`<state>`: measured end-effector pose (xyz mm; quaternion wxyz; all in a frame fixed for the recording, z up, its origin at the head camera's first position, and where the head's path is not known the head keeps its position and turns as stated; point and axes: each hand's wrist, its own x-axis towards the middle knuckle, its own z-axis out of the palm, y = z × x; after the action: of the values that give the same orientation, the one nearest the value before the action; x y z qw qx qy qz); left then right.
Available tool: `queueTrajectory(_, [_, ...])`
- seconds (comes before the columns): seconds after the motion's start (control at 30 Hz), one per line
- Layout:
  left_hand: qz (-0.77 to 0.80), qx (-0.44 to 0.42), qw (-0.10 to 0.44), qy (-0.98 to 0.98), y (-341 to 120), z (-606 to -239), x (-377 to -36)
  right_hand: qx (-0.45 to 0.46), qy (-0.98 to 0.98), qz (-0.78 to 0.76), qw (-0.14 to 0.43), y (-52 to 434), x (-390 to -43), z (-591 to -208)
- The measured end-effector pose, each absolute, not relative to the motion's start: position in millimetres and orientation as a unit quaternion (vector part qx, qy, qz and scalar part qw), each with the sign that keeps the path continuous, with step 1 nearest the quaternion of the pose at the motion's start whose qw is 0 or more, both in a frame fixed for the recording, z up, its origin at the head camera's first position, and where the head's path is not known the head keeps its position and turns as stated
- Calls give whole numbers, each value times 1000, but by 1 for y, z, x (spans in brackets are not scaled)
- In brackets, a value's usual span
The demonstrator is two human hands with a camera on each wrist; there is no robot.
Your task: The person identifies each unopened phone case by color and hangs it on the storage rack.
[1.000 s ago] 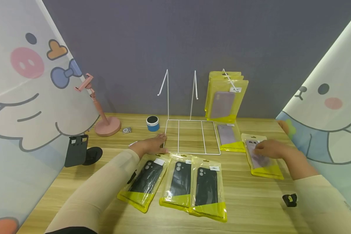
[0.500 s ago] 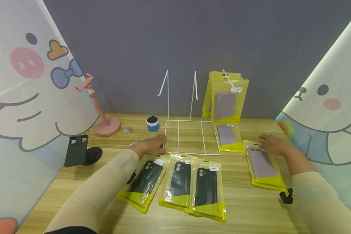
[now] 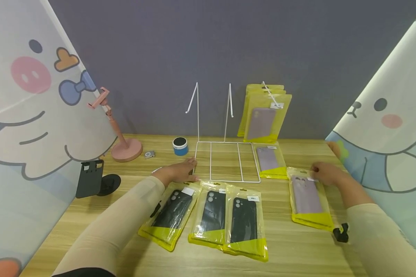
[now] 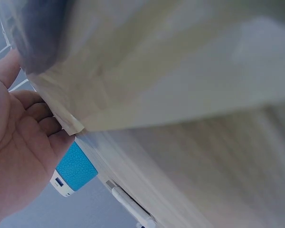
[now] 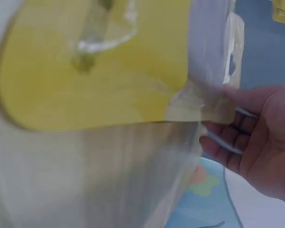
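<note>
Yellow packet [image 3: 308,198] seemingly pinched by right hand [image 3: 327,173], left hand [image 3: 180,172] on rack [image 3: 227,161]

The right hand [image 3: 327,174] seems to pinch the lilac case packet's [image 3: 307,197] top corner; fingertips are hidden.

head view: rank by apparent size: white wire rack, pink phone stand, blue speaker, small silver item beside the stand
1. white wire rack
2. pink phone stand, clearly smaller than the rack
3. blue speaker
4. small silver item

All four stand at a similar depth, so nearness hardly skews the order.
</note>
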<state>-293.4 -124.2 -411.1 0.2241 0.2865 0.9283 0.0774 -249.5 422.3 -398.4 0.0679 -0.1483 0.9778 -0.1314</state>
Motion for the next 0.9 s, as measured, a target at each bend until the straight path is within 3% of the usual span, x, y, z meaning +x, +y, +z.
queueTrajectory(0.37, [76,288,226,928,-125,-410,-294,-130,926,-353,-9,395,-238,-349])
queueTrajectory(0.7, [79,289,225,927,-125,-412,-294,-140,903,-406,-8,360,-222,-311])
queueTrajectory(0.9, [81,289,226,927,-126,-414,-295,-176,886,-424,-66,336,-213,-284])
